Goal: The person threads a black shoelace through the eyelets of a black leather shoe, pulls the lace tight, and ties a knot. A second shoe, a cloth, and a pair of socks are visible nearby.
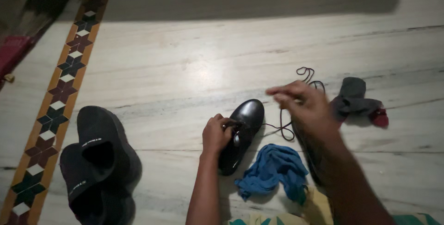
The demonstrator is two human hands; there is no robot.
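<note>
A shiny black leather shoe (244,128) lies on the pale marble floor with its toe pointing away from me. My left hand (216,133) grips it at the lace area near the tongue. My right hand (303,104) hovers blurred to the right of the shoe, fingers pinched together; a dark shoelace (286,130) trails from the shoe toward it, and whether the fingers hold the lace cannot be told. A loop of the lace (305,73) lies on the floor beyond the hand. A second dark shoe is mostly hidden under my right forearm.
A crumpled blue cloth (274,170) lies just below the shoe. Grey socks with a red tip (356,101) sit at the right. A pair of black slip-on shoes (99,160) lies at the left, beside a patterned tile border (60,96).
</note>
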